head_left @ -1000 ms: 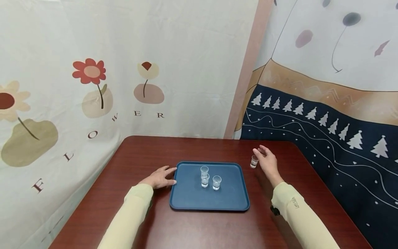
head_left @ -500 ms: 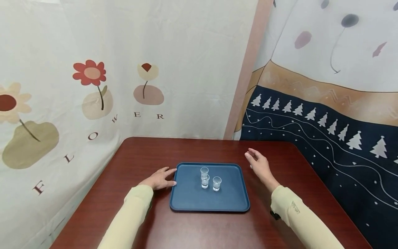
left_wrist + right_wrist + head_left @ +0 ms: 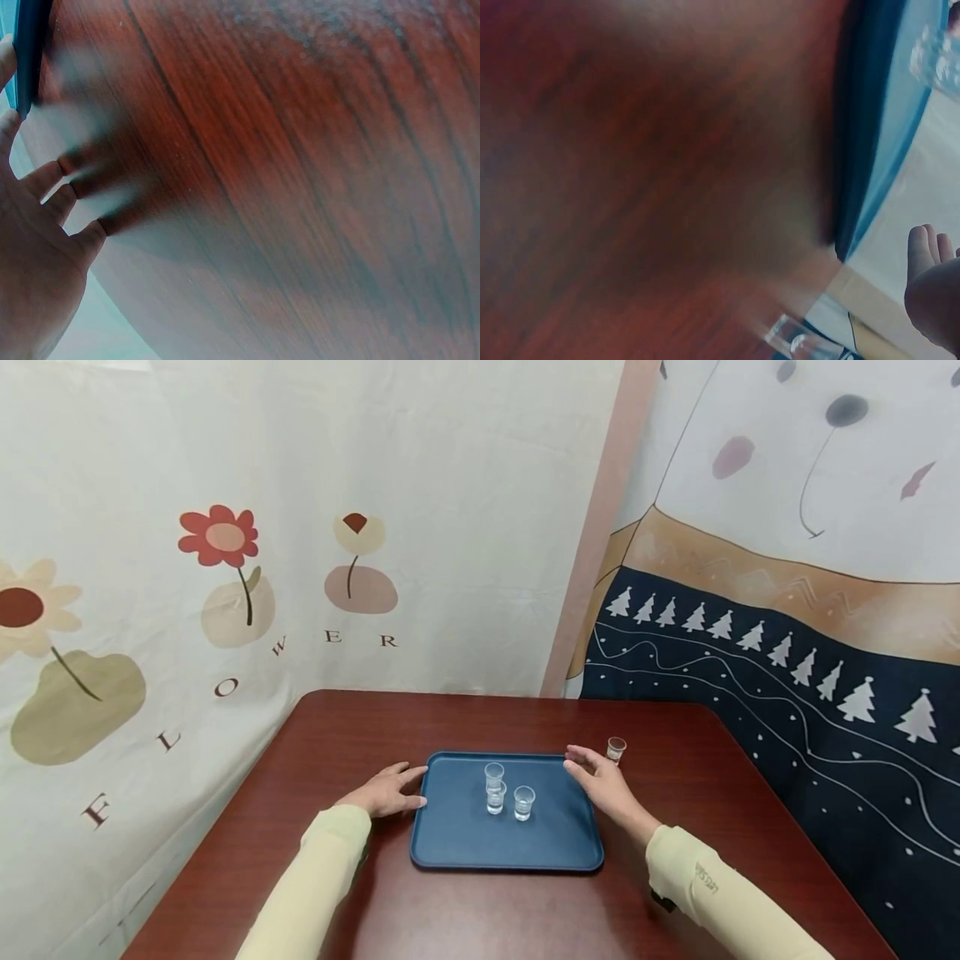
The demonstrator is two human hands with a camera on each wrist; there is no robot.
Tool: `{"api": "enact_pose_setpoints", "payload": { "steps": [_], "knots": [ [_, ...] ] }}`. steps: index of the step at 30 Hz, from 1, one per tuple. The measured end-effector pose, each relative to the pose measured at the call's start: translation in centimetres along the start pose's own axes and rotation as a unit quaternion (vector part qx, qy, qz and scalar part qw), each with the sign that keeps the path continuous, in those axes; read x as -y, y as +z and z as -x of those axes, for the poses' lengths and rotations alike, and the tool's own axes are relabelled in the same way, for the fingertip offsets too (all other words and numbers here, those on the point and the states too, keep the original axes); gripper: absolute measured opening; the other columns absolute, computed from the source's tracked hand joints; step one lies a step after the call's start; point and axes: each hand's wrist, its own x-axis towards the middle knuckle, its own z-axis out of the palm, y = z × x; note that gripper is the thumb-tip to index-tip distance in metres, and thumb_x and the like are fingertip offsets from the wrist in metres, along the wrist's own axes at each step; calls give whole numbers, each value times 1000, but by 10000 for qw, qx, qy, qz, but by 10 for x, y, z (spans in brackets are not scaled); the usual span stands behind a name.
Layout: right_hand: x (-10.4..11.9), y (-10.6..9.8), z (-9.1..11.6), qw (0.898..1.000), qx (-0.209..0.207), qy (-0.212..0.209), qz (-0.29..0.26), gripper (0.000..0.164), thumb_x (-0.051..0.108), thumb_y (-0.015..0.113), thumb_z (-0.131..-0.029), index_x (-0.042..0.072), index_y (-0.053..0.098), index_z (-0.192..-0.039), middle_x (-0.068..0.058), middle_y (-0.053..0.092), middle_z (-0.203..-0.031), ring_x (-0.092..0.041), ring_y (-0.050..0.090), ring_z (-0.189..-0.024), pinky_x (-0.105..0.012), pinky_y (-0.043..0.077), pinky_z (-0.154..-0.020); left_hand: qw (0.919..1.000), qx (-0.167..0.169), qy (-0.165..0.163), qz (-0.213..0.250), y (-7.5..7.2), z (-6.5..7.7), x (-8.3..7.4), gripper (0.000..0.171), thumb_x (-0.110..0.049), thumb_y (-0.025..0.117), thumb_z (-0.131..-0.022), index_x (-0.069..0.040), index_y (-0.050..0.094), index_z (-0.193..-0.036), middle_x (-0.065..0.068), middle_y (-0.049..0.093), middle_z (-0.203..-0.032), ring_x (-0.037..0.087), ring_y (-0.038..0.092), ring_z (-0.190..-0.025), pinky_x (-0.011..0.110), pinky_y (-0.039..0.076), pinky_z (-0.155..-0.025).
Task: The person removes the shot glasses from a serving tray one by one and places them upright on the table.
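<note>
In the head view my left hand (image 3: 382,791) lies at the left rim of a blue tray (image 3: 450,843), its fingers extended and spread, fingertips right at the edge. The left wrist view also has the tray's side (image 3: 28,52) by the thumb and fingers. My right hand (image 3: 603,785) is at the tray's back right corner, fingers loosely extended and holding nothing. On the tray are three small clear shot glasses: a back one (image 3: 494,774), one just in front of it (image 3: 496,802), and one to the right (image 3: 524,804). Another shot glass (image 3: 616,748) stands on the table, beyond my right hand, partly covered by it.
The tray rests on a reddish-brown wooden table (image 3: 480,910). Behind the table hangs a pale cloth printed with flowers (image 3: 465,527), and along its right side a dark blue cloth with white trees (image 3: 810,727).
My right hand has moved left from the lone shot glass to the tray's back right corner, leaving that glass on the table. The left hand and tray have stayed put.
</note>
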Motion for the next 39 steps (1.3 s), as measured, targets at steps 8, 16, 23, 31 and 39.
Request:
{"api": "enact_pose_setpoints", "payload": {
  "steps": [8, 16, 23, 31, 39],
  "knots": [
    [-2, 21, 10, 9990, 368, -264, -29, 48, 14, 69, -94, -3, 56, -137, -20, 64, -127, -32, 61, -117, -45, 49, -97, 10000, -9, 20, -32, 0, -1, 2, 70, -37, 68, -94, -14, 40, -153, 27, 23, -157, 47, 20, -144, 64, 26, -109],
    [-1, 39, 18, 9957, 853, -278, -217, 55, 15, 75, -89, -6, 55, -137, -23, 61, -129, -35, 63, -114, -43, 52, -92, 9999, -57, 69, -64, -1, -2, 3, 69, -37, 68, -94, -13, 41, -153, 27, 23, -157, 47, 21, -144, 63, 26, -110],
    [0, 49, 22, 9936, 1095, -278, -73, 52, 14, 77, -88, -2, 59, -134, -18, 62, -130, -32, 63, -113, -43, 52, -93, 9999, -20, 38, -95, 1, -4, 5, 70, -38, 68, -94, -15, 40, -154, 26, 23, -158, 46, 20, -144, 62, 26, -110],
    [0, 55, 21, 9941, 1041, -291, -115, 47, 12, 78, -86, -1, 63, -128, -17, 66, -121, -30, 67, -105, -36, 56, -83, 9999, -18, 39, -132, 2, -7, 5, 70, -40, 68, -94, -16, 40, -154, 25, 23, -158, 46, 21, -144, 62, 27, -110],
    [1, 60, 19, 9941, 1032, -283, 150, 35, 12, 77, -87, 4, 68, -120, -8, 71, -107, -20, 68, -95, -30, 56, -77, 9999, -54, 34, -142, 3, -7, 8, 70, -39, 68, -93, -15, 41, -153, 26, 24, -158, 46, 21, -144, 62, 27, -110]
  ]
}}
